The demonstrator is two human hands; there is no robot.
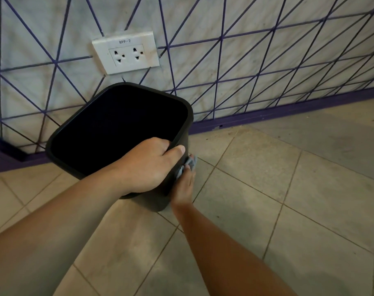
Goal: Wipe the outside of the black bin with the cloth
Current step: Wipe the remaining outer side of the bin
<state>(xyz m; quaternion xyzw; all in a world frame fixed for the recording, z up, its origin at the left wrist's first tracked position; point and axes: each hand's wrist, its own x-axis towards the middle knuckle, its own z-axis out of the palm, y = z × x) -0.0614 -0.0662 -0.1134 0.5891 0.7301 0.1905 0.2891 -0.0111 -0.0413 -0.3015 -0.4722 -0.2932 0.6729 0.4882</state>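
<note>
Two hands work the black bin, which stands tilted on the tiled floor by the wall: the left hand grips its rim, the right hand presses the cloth against its side. Pushing harder could slide or topple it.

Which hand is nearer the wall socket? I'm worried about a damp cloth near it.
Left. The left hand grips the bin rim below the socket; the right hand, holding the cloth, is lower.
</note>
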